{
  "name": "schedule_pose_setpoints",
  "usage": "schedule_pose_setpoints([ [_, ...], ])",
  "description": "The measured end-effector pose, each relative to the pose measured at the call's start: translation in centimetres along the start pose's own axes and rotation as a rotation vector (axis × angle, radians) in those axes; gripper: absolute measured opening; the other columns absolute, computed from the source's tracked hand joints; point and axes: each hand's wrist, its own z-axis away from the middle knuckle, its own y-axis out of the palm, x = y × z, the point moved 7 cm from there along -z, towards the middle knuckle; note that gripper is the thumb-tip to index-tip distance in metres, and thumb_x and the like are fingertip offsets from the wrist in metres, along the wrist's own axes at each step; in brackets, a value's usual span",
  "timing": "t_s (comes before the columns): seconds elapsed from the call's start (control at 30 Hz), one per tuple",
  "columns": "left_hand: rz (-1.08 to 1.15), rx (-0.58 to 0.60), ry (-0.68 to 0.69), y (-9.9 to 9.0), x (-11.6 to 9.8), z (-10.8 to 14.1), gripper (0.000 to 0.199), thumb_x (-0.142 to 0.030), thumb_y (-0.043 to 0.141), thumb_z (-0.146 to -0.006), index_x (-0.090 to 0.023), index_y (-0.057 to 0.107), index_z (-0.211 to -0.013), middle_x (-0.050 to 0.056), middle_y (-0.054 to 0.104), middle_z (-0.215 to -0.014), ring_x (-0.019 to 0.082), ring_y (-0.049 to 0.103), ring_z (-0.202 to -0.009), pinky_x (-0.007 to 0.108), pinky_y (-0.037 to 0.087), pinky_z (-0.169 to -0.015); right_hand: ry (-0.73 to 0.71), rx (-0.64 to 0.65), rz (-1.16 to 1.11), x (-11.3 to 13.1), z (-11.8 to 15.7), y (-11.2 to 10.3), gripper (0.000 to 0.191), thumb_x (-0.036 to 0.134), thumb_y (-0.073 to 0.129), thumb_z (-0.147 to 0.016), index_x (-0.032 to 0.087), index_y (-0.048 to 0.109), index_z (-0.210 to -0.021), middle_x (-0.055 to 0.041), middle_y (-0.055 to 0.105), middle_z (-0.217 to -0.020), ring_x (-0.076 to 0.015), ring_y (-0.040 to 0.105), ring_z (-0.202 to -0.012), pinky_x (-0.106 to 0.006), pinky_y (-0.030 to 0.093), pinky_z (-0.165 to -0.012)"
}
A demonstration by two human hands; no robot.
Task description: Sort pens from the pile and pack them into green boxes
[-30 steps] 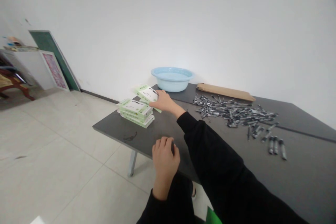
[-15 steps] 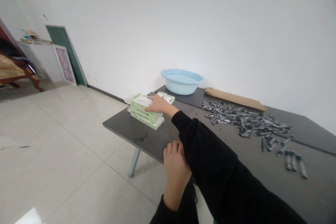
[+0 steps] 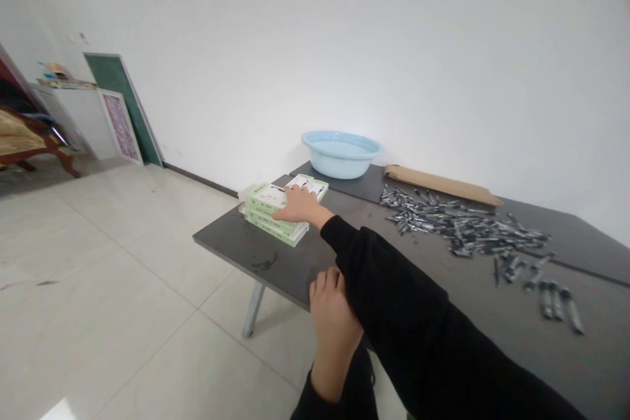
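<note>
My right hand [image 3: 299, 205] reaches across to a stack of green-and-white boxes [image 3: 266, 210] on the dark table. Its fingers are apart over the right end of the top box, with the thumb by the front side. Two more green-and-white boxes [image 3: 319, 188] lie just behind the hand. My left hand [image 3: 333, 315] is at the table's front edge with its fingers curled. The right sleeve covers part of it, and what those fingers hold, if anything, is hidden.
On the dark table [image 3: 231, 236] stands a light blue basin [image 3: 340, 161] by the wall. A flat strip of brown cardboard [image 3: 440, 184] lies to its right. Many loose black-and-clear pen-like pieces [image 3: 462, 226] are heaped on the right, with several [image 3: 561, 302] set apart nearer me.
The top of the box stack sits slightly lower than before. My right hand has shifted a little down, its fingers now lying more to the right. My left hand has barely moved.
</note>
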Motion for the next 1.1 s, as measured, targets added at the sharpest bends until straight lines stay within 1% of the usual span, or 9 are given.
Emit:
schedule_pose_setpoints([
  [0.1, -0.015, 0.022, -0.012, 0.0, 0.0, -0.1, 0.015, -0.019, 0.058, -0.086, -0.020, 0.068, -0.097, 0.008, 0.066, -0.102, 0.024, 0.055, -0.094, 0.036, 0.039, -0.081, 0.007, -0.008, -0.015, 0.0, 0.1, -0.2, 0.092, 0.065, 0.063, -0.069, 0.015, 0.041, -0.144, -0.0219, 0.049, -0.141, -0.0434, 0.043, -0.130, -0.066, 0.028, -0.106],
  [0.2, -0.054, 0.055, -0.029, -0.1, -0.2, -0.3, 0.019, -0.015, 0.054, -0.086, -0.019, 0.068, -0.097, 0.009, 0.066, -0.104, 0.025, 0.056, -0.095, 0.036, 0.040, -0.081, 0.008, -0.059, -0.089, -0.5, 0.5, -0.9, 0.102, 0.068, 0.063, -0.070, 0.014, 0.031, -0.149, -0.0251, 0.045, -0.143, -0.0442, 0.041, -0.132, -0.066, 0.026, -0.106],
  [0.3, -0.104, 0.080, -0.017, -0.2, -0.6, -0.5, 0.022, -0.017, 0.052, -0.088, -0.020, 0.069, -0.100, 0.008, 0.067, -0.105, 0.026, 0.058, -0.098, 0.038, 0.042, -0.082, 0.050, -0.145, -0.181, -2.5, 1.6, -2.1, 0.093, 0.067, 0.059, -0.075, 0.017, 0.031, -0.148, -0.0224, 0.045, -0.143, -0.0418, 0.041, -0.133, -0.062, 0.028, -0.107],
  [0.4, -0.144, 0.084, 0.072, 0.2, -1.3, -0.5, 0.029, -0.023, 0.051, -0.090, -0.020, 0.068, -0.114, 0.010, 0.065, -0.121, 0.028, 0.056, -0.114, 0.042, 0.042, -0.094, 0.128, -0.235, -0.246, -6.3, 4.0, -3.1, 0.071, 0.061, 0.052, -0.084, 0.018, 0.042, -0.140, -0.0188, 0.051, -0.137, -0.0375, 0.045, -0.130, -0.058, 0.031, -0.107],
  [0.5, -0.222, 0.113, 0.150, 1.2, -1.8, -0.7, 0.043, -0.026, 0.047, -0.092, -0.018, 0.061, -0.132, 0.012, 0.056, -0.142, 0.032, 0.045, -0.133, 0.050, 0.035, -0.109, 0.207, -0.313, -0.260, -11.2, 7.4, -3.5, 0.051, 0.050, 0.050, -0.090, 0.019, 0.050, -0.130, -0.0157, 0.055, -0.129, -0.0318, 0.051, -0.124, -0.051, 0.036, -0.104],
  [0.63, -0.349, 0.235, 0.169, 3.6, -2.3, -1.8, 0.052, -0.029, 0.041, -0.094, -0.019, 0.052, -0.144, 0.012, 0.045, -0.153, 0.040, 0.038, -0.140, 0.061, 0.028, -0.113, 0.312, -0.335, -0.234, -18.2, 12.6, -2.7, 0.040, 0.040, 0.053, -0.090, 0.018, 0.055, -0.123, -0.0141, 0.058, -0.124, -0.0277, 0.054, -0.118, -0.045, 0.039, -0.101],
  [0.77, -0.394, 0.379, 0.190, 6.0, -3.7, -3.6, 0.056, -0.030, 0.035, -0.095, -0.018, 0.044, -0.149, 0.011, 0.037, -0.157, 0.040, 0.032, -0.144, 0.062, 0.026, -0.114, 0.400, -0.377, -0.223, -24.1, 17.6, -2.1, 0.034, 0.033, 0.054, -0.089, 0.016, 0.058, -0.119, -0.0137, 0.060, -0.122, -0.0250, 0.055, -0.117, -0.040, 0.040, -0.101],
  [0.9, -0.438, 0.450, 0.140, 8.0, -5.5, -5.6, 0.059, -0.036, 0.033, -0.095, -0.021, 0.039, -0.152, 0.012, 0.031, -0.160, 0.045, 0.027, -0.145, 0.065, 0.024, -0.113, 0.439, -0.421, -0.216, -28.1, 21.9, -2.8, 0.028, 0.028, 0.053, -0.088, 0.018, 0.060, -0.113, -0.0120, 0.062, -0.116, -0.0244, 0.057, -0.112, -0.038, 0.041, -0.099],
  [1.1, -0.493, 0.502, 0.023, 11.4, -7.7, -8.4, 0.063, -0.043, 0.030, -0.095, -0.023, 0.032, -0.155, 0.017, 0.026, -0.161, 0.047, 0.024, -0.146, 0.064, 0.023, -0.113, 0.424, -0.505, -0.196, -31.9, 27.4, -4.8, 0.030, 0.023, 0.052, -0.084, 0.017, 0.061, -0.111, -0.0116, 0.062, -0.113, -0.0238, 0.060, -0.106, -0.036, 0.045, -0.096],
])
